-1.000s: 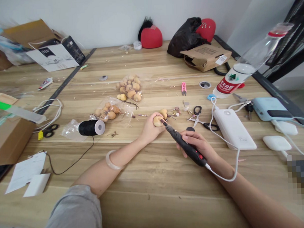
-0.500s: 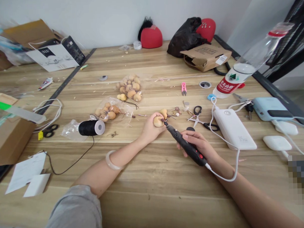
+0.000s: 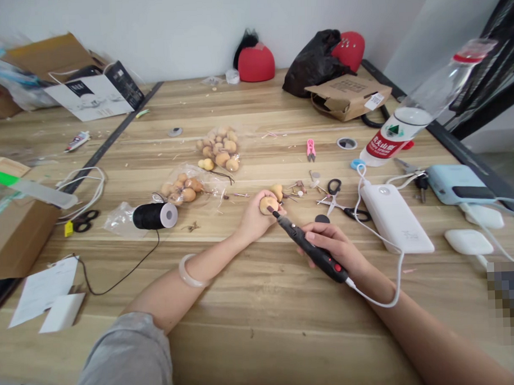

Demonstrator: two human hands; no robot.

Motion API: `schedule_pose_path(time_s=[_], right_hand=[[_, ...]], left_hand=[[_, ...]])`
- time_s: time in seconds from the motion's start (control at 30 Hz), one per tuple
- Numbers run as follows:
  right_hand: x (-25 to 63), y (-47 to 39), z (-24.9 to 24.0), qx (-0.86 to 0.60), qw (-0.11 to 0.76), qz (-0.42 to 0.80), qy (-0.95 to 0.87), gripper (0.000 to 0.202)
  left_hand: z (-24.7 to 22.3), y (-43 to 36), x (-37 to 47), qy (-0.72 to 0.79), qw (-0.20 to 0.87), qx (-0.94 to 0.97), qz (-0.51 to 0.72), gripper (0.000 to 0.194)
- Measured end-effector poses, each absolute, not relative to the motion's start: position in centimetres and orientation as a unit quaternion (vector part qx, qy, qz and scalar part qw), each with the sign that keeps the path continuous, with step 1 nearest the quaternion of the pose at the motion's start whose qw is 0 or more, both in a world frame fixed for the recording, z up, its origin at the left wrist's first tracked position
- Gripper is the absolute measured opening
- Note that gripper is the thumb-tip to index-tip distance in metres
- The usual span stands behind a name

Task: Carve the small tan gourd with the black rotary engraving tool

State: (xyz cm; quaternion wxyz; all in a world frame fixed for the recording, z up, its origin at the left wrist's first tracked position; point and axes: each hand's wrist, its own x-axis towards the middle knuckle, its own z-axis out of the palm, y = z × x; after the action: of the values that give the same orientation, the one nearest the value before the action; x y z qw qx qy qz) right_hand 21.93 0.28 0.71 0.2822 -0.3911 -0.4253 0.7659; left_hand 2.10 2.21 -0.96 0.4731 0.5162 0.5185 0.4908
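My left hand (image 3: 253, 219) is closed round a small tan gourd (image 3: 266, 204) at the middle of the table. In my right hand (image 3: 339, 241) is a black rotary tool (image 3: 310, 248) with red buttons, held slantwise like a pen. Its brownish tip meets the near right side of the gourd, or lies just in front of it. Right behind my left hand lies another gourd (image 3: 276, 190). From the tool's rear end a white cable (image 3: 383, 305) loops towards a white power bank (image 3: 396, 218).
Two clear bags of gourds (image 3: 220, 149) lie beyond my left hand, with a spool of black thread (image 3: 154, 216) nearer. Scissors (image 3: 334, 201), pink snips (image 3: 310, 149) and small tool bits (image 3: 298, 186) lie to the right. A large plastic bottle (image 3: 384, 143) stands behind the power bank.
The rotary tool's tip has shifted slightly left and down across the gourd, my right hand moving with it. The gourd appears slightly turned in my left hand.
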Motion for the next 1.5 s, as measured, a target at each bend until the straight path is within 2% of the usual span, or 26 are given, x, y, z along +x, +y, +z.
schedule_pose_path(time_s=[0.17,0.33,0.5,0.67,0.83,1.0,1.13,1.3,1.43,1.5], right_hand=[[21.95,0.24,0.67,-0.387,0.306,0.764,-0.415,0.038],[22.09,0.21,0.43,-0.388,0.277,0.766,-0.431,0.038],[21.97,0.23,0.6,-0.393,0.305,0.762,-0.415,0.04],[21.86,0.28,0.69,-0.392,0.286,0.761,-0.431,0.04],[21.83,0.35,0.88,-0.397,0.304,0.755,-0.425,0.04],[21.83,0.29,0.85,-0.391,0.289,0.761,-0.43,0.039],[21.8,0.28,0.9,-0.397,0.3,0.758,-0.422,0.04],[21.84,0.3,0.85,-0.39,0.284,0.763,-0.43,0.041],[21.86,0.29,0.87,-0.395,0.301,0.757,-0.425,0.04],[21.89,0.26,0.86,-0.393,0.297,0.758,-0.427,0.038]], left_hand=[[-1.08,2.27,2.04,0.535,0.417,0.547,0.491,0.03],[-0.93,2.23,2.16,0.516,0.483,0.512,0.487,0.033],[-0.92,2.24,2.07,0.539,0.413,0.546,0.491,0.031],[-1.09,2.25,2.05,0.518,0.467,0.526,0.487,0.031],[-0.92,2.21,2.08,0.546,0.41,0.546,0.485,0.032],[-1.0,2.2,2.02,0.52,0.452,0.541,0.482,0.03],[-1.06,2.2,2.0,0.541,0.412,0.554,0.48,0.029],[-1.16,2.21,1.99,0.512,0.466,0.536,0.483,0.03],[-1.08,2.22,1.96,0.546,0.403,0.556,0.481,0.031],[-1.01,2.18,2.0,0.538,0.417,0.551,0.482,0.03]])
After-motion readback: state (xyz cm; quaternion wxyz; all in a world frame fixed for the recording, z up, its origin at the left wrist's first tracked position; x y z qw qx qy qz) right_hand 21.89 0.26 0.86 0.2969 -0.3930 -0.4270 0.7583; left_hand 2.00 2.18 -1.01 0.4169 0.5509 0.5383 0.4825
